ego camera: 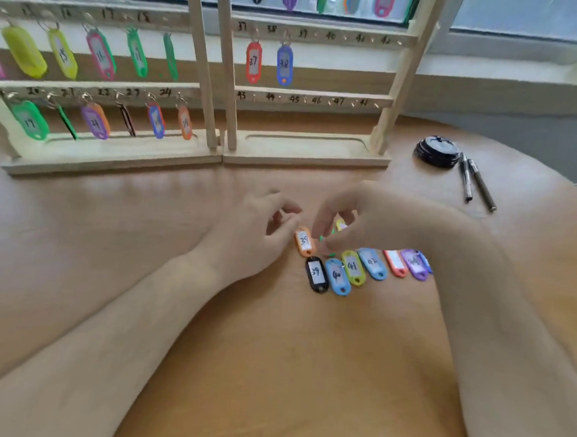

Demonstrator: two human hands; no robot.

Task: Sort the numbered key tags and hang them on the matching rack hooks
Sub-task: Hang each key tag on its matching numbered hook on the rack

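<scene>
1. Left hand, fingers loosely curled and holding nothing, touches the orange tag.
2. Right hand pinches downward at its 3 o'clock; contents unclear.
3. Rack at 12 o'clock.

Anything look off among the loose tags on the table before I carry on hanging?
Possibly. Both the orange tag by the left hand and the black tag just below it seem to read 39, though blur makes this uncertain. The orange one also sits outside the row.
</scene>
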